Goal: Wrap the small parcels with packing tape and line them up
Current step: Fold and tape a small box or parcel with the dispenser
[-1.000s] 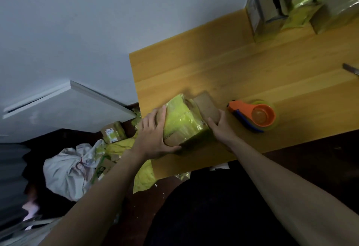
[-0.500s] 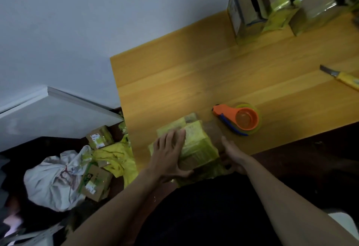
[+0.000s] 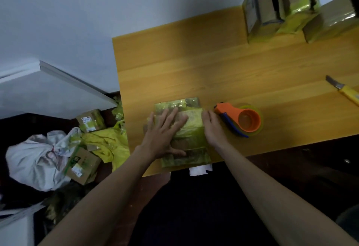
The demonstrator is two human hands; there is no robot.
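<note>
Near the table (image 3: 223, 74) front edge lies the parcel (image 3: 191, 129), flat, taped yellow. Left hand (image 3: 165, 131) presses on top, fingers straight and spread. Right hand (image 3: 212, 127) rests against its right side, fingers extended, holding nothing. Dispenser (image 3: 240, 121) sits just beside, knife (image 3: 343, 91) far right.

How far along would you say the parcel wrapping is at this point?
Done: three wrapped parcels stand lined up at the table's far edge. In hand: the left hand presses flat on a taped parcel, the right hand at its side. Left: lining it up; the tape dispenser rests alongside.
</note>
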